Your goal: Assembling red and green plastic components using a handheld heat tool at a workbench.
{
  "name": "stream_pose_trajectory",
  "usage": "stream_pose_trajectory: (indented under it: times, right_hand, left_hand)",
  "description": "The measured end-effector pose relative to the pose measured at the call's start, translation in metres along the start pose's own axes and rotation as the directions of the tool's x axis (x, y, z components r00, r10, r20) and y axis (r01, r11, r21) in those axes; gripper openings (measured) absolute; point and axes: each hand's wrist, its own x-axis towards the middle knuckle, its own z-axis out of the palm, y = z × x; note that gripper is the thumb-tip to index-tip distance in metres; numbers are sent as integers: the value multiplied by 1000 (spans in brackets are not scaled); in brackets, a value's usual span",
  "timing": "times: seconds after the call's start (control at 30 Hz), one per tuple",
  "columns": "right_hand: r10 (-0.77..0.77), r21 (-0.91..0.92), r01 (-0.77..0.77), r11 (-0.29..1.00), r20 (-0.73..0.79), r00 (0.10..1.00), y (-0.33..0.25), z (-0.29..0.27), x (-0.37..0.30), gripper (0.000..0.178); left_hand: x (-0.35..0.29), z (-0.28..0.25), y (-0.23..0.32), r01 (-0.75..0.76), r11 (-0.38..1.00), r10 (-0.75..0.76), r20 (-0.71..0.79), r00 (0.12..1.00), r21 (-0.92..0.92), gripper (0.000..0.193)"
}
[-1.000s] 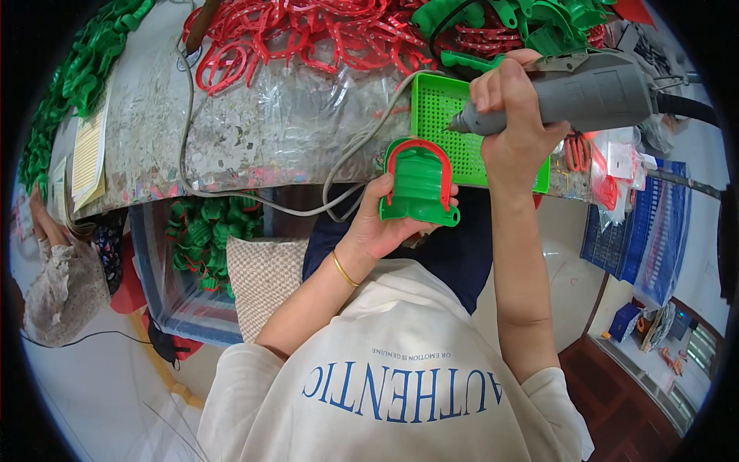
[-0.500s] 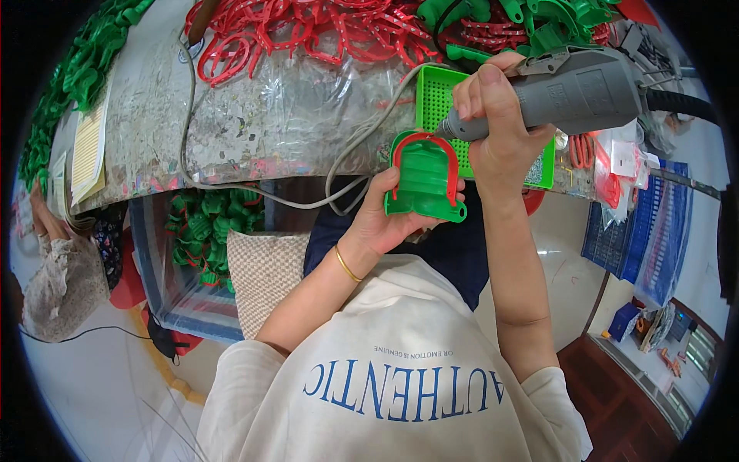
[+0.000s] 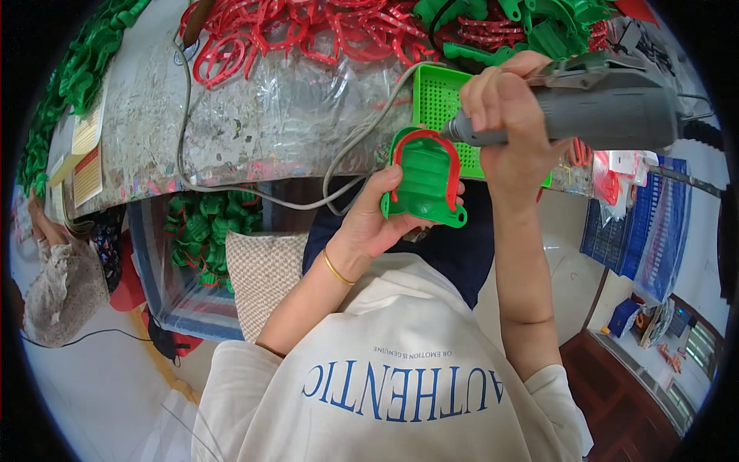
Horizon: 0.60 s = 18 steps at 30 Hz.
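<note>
My left hand grips a green plastic scoop-shaped shell from below and the left, thumb on its near side. A red U-shaped strip lies along the inside of the shell's curved rim. In my right hand is a grey electric screwdriver, held level with the fingers wrapped round its front. Its narrow tip points left, close by the upper right of the red strip. Whether the tip touches the strip I cannot tell.
Behind the shell stands a bright green perforated basket. Red strips and green shells are heaped along the table's far side. A grey cable crosses the table. A crate with green parts stands below left; another person's sleeve shows far left.
The screwdriver and my right hand have shifted right, the tip going from the top of the red arch to its upper right. The shell has tilted slightly in my left hand.
</note>
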Motion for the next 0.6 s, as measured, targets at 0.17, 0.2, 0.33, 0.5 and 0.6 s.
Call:
stream_pose_trajectory:
  times: [0.17,0.2,0.33,0.5,0.6]
  right_hand:
    - [-86,125,88,988,-24,996,-14,-19,22,12]
    - [-86,158,92,983,-45,995,-12,-23,27,13]
    - [-25,-2,25,1000,-209,978,31,-40,23,13]
    - [-37,-92,16,996,-229,973,65,-48,18,12]
    - [-6,-109,-20,994,-238,971,72,-49,15,11]
  left_hand:
    - [-2,-3,3,6,995,-5,11,1000,-97,67]
    - [-2,-2,4,-2,992,8,47,999,-127,68]
    - [4,-3,5,-33,987,39,36,999,-155,70]
    - [8,-5,2,-23,975,29,24,999,-221,70]
    - [9,-4,1,-22,974,25,9,1000,-224,71]
